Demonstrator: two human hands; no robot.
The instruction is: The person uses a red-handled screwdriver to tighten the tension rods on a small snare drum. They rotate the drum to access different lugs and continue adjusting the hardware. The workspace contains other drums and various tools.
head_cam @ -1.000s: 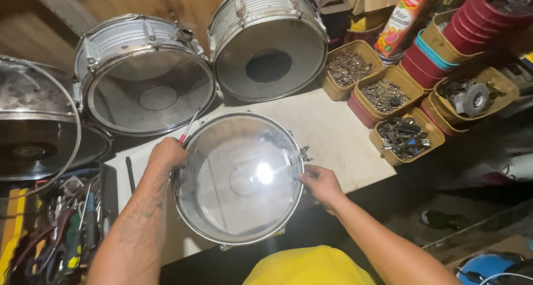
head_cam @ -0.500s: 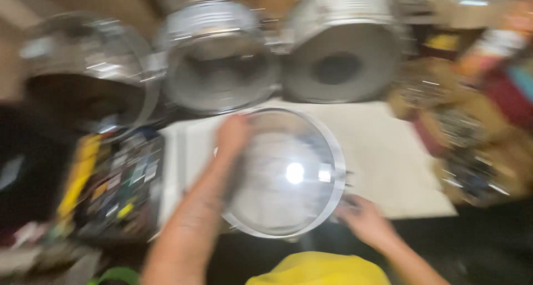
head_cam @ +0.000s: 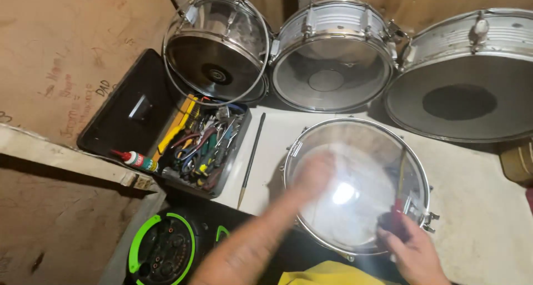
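Left hand [head_cam: 313, 174] stretched forward and up from the bottom middle, bare arm behind it, all smeared with blur so fingers cannot be told apart. Right hand [head_cam: 413, 251] low at the bottom right, wrist bent in, fingers [head_cam: 391, 238] curled shut around a thin red-handled tool [head_cam: 397, 207] that points up. Both hands apart, left higher than right.
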